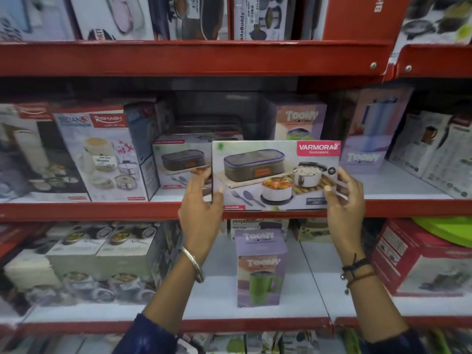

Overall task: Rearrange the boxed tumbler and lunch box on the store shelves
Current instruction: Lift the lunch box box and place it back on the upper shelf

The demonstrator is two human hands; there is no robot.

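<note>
A flat Varmora lunch box carton (275, 175) is held upright at the front edge of the middle red shelf (102, 210). My left hand (201, 203) grips its left edge and my right hand (344, 198) grips its right edge. A second identical lunch box carton (178, 162) stands just behind and to the left on the same shelf. A purple boxed tumbler (260, 269) with a green mug picture stands alone on the lower white shelf, below the held carton. More purple tumbler boxes (301, 118) stand behind and at the right (367, 139) of the middle shelf.
Rishabh tiffin boxes (102, 154) fill the middle shelf's left side. A dark gap (217, 111) opens behind the held carton. Red boxes (421, 259) sit at lower right, stacked lunch box cartons (76, 256) at lower left. The top shelf (178, 19) holds several boxes.
</note>
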